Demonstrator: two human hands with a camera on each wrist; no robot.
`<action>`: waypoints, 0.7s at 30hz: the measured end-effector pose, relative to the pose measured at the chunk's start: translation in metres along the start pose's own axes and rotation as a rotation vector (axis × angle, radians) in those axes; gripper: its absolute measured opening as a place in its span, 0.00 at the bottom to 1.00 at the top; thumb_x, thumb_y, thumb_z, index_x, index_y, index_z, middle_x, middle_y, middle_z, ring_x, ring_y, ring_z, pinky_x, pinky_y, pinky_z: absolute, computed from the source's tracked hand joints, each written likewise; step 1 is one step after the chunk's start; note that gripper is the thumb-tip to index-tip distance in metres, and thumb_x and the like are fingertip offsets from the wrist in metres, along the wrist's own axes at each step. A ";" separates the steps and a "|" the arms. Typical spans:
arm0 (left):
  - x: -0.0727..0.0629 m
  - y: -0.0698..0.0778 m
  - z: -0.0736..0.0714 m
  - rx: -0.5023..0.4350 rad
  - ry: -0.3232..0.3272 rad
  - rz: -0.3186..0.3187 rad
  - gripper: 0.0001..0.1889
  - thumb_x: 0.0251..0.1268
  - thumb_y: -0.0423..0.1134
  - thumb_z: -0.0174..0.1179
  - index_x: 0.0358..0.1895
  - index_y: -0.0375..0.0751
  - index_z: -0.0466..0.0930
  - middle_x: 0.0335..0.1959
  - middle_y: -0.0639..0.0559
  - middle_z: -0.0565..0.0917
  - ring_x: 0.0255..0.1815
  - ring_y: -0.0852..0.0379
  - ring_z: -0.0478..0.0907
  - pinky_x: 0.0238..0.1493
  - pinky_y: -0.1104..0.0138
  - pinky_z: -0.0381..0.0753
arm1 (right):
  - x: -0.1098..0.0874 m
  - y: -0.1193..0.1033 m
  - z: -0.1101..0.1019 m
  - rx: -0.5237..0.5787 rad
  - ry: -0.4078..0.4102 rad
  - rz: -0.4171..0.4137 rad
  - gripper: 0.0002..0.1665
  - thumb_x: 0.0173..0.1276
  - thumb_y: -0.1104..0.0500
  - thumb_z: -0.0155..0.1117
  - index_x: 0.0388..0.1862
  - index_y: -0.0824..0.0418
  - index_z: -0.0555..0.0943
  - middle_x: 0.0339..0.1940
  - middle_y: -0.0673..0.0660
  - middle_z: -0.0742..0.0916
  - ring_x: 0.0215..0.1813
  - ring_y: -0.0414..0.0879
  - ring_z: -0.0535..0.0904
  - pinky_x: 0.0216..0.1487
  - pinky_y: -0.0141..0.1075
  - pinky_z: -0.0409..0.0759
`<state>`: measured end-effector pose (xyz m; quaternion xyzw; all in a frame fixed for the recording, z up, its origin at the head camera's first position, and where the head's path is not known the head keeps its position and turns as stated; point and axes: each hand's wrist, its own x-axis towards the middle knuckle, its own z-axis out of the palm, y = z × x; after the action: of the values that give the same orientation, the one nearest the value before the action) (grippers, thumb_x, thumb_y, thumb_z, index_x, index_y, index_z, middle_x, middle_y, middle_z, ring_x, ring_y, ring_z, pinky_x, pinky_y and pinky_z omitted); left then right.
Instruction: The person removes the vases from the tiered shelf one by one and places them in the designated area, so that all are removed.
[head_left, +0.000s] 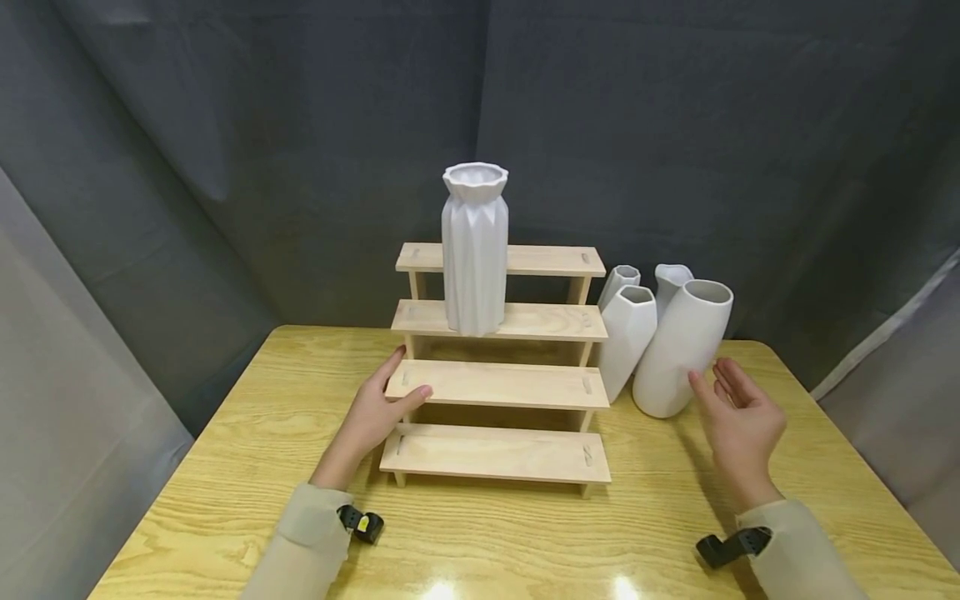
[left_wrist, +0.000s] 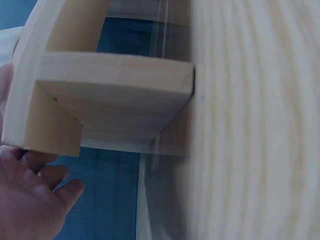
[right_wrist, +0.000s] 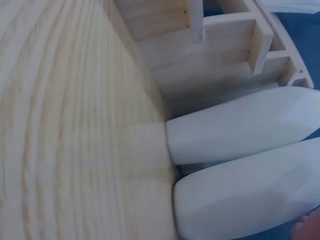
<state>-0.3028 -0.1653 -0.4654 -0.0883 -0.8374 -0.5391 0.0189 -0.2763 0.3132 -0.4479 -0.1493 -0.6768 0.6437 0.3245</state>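
A light wooden step stand (head_left: 495,454) with several tiers stands on the table. My left hand (head_left: 375,408) grips the left end of its second-lowest board, thumb on top. In the left wrist view, the fingers (left_wrist: 55,177) of that hand sit by the board's underside. On the second tier from the top, a tall white pleated vase (head_left: 476,258) stands upright. Beside a smooth white vase (head_left: 684,350) at the stand's right is my right hand (head_left: 742,425), fingers relaxed and bent, holding nothing; contact cannot be told.
A white faceted vase (head_left: 626,342) stands between the stand and the smooth vase. Two more white vases, one with a wavy rim (head_left: 672,275), are partly hidden behind them. Dark grey curtain (head_left: 300,167) hangs behind the yellow wood-grain table (head_left: 247,400).
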 end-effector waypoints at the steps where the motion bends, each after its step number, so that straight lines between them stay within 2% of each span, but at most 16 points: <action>1: 0.000 -0.001 0.000 -0.001 0.001 0.002 0.52 0.56 0.67 0.64 0.80 0.56 0.49 0.79 0.59 0.51 0.78 0.49 0.46 0.72 0.47 0.57 | -0.002 -0.003 0.000 0.003 0.000 0.000 0.37 0.54 0.60 0.80 0.64 0.58 0.80 0.63 0.59 0.81 0.63 0.45 0.78 0.58 0.28 0.74; 6: 0.002 -0.003 0.000 -0.010 0.000 0.003 0.50 0.58 0.66 0.65 0.80 0.59 0.49 0.79 0.59 0.50 0.78 0.49 0.46 0.72 0.46 0.55 | -0.008 -0.014 -0.003 -0.001 -0.007 -0.007 0.35 0.54 0.60 0.80 0.62 0.59 0.81 0.61 0.58 0.82 0.59 0.42 0.80 0.52 0.23 0.76; 10: 0.002 -0.003 0.000 0.001 -0.002 -0.003 0.49 0.57 0.67 0.64 0.79 0.62 0.49 0.79 0.59 0.50 0.79 0.49 0.45 0.72 0.46 0.55 | -0.014 -0.020 -0.004 0.046 -0.021 -0.028 0.33 0.54 0.62 0.80 0.61 0.60 0.82 0.59 0.57 0.84 0.57 0.41 0.82 0.47 0.21 0.77; 21: 0.000 0.001 0.000 0.010 0.003 0.003 0.51 0.57 0.68 0.64 0.80 0.60 0.48 0.79 0.59 0.50 0.78 0.49 0.47 0.72 0.46 0.55 | -0.025 -0.041 0.000 0.187 -0.102 -0.130 0.28 0.55 0.70 0.77 0.56 0.70 0.82 0.52 0.58 0.87 0.51 0.40 0.85 0.48 0.27 0.79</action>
<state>-0.3023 -0.1646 -0.4645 -0.0888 -0.8400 -0.5349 0.0214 -0.2485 0.2927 -0.4149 -0.0413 -0.6379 0.6882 0.3433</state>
